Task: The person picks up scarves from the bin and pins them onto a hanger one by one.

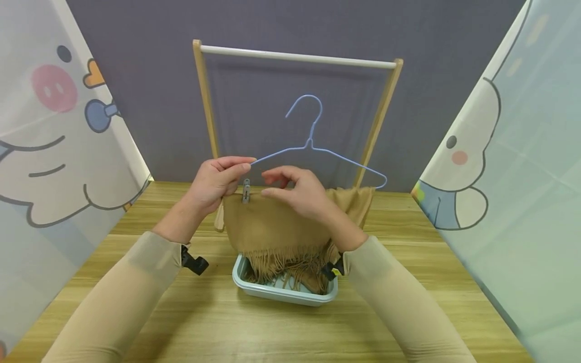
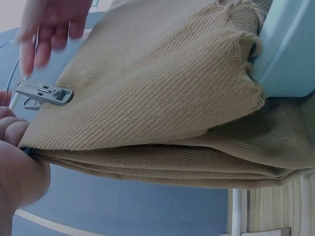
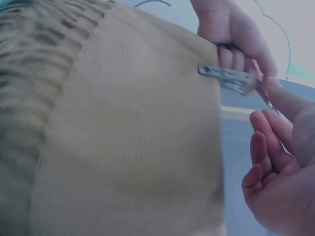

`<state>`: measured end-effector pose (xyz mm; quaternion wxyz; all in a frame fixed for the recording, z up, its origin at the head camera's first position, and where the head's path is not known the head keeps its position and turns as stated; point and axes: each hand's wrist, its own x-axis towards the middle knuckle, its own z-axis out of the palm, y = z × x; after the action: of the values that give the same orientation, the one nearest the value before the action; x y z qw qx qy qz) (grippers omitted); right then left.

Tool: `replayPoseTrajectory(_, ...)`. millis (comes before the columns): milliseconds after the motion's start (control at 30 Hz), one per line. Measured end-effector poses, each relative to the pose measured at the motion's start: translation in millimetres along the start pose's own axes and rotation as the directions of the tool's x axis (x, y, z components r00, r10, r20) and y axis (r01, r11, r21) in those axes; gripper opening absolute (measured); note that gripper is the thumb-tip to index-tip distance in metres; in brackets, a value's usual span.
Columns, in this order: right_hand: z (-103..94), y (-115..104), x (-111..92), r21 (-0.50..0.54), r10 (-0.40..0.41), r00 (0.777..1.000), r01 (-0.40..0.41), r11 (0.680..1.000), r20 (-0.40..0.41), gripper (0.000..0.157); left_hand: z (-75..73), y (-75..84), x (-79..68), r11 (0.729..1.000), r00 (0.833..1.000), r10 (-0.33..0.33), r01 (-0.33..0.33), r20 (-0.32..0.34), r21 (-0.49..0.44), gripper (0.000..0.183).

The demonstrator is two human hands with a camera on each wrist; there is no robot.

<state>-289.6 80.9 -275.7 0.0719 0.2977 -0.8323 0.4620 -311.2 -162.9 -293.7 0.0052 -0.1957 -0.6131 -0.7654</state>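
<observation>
A blue wire hanger [image 1: 310,143] is held upright, with a tan fringed scarf [image 1: 272,224] draped over its lower part. My left hand [image 1: 214,182] pinches the hanger's left end between thumb and index finger, and its other fingers curl by the scarf's top corner. Just right of that hand, a grey clothespin [image 1: 246,191] is clipped on the scarf's upper edge; the left wrist view shows the clothespin [image 2: 45,92] from the side. My right hand [image 1: 301,191] hovers near the clothespin in front of the hanger, fingers apart from the thumb and gripping nothing. The hanger's lower bar is hidden.
Below the scarf stands a pale blue basin [image 1: 290,296], with the fringe hanging into it. Behind the hanger rises a clothes rack with a white bar [image 1: 297,56] and wooden legs. The wooden table [image 1: 218,322] meets a grey back panel and cartoon-printed side curtains [image 1: 504,151].
</observation>
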Motion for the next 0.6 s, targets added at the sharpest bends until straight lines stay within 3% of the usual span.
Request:
replayPoseTrajectory(233, -42.9, 15, -45, -0.010, 0.027, 1.000, -0.027, 1.000, 0.014, 0.028, -5.7, 1.7, -1.6, 1.000, 1.000, -0.001, 0.001, -0.001, 0.004, 0.029)
replayPoseTrajectory(433, -81.0, 44, -98, -0.093, 0.124, 0.990, -0.118, 0.989, 0.065, 0.022, -7.6, 3.8, -0.9, 1.000, 1.000, 0.007, -0.007, 0.009, 0.004, 0.029)
replayPoseTrajectory(600, -98.4, 70, -137, -0.156, 0.152, 0.982, -0.134, 0.979, 0.112, 0.018, -9.4, 7.1, -1.4, 1.000, 1.000, 0.012, -0.012, -0.001, 0.000, 0.028)
